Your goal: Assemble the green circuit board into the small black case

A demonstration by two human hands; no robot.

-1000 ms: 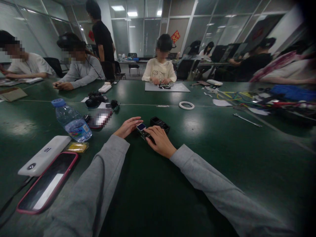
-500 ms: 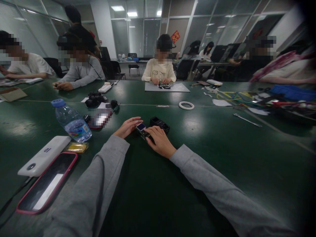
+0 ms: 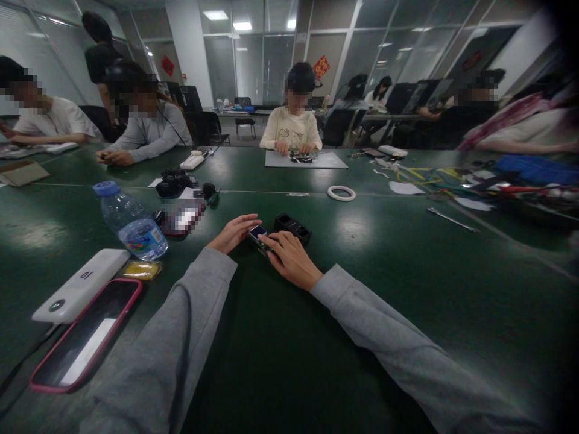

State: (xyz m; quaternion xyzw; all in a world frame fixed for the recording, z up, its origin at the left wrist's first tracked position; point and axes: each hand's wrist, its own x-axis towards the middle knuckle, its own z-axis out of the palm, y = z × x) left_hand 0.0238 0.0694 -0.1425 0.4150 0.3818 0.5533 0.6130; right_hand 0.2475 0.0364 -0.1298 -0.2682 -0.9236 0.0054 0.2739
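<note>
A small dark device with a little screen (image 3: pixel 257 232) lies on the green table between my hands. My left hand (image 3: pixel 231 234) is open at its left side, fingers stretched out along its far edge. From the right, my right hand (image 3: pixel 294 260) curls over the device's right end, its index fingertip just below the screen and its thumb low on the near side. The fingers hide much of the device's body. Just behind my right hand sits a black open-topped holder (image 3: pixel 292 226) with hollow compartments, apart from my left hand.
At left are a water bottle (image 3: pixel 133 223), a white power bank (image 3: pixel 81 286), a yellow packet (image 3: pixel 142 270) and a pink-cased phone (image 3: pixel 85 337). Farther off are a white ring (image 3: pixel 341 193), a wrench (image 3: pixel 452 220) and tangled cables (image 3: pixel 511 187). Several people sit around the table.
My right index finger has shifted slightly left, toward the device's screen. The left hand keeps its place. A standing person in the background has moved left.
</note>
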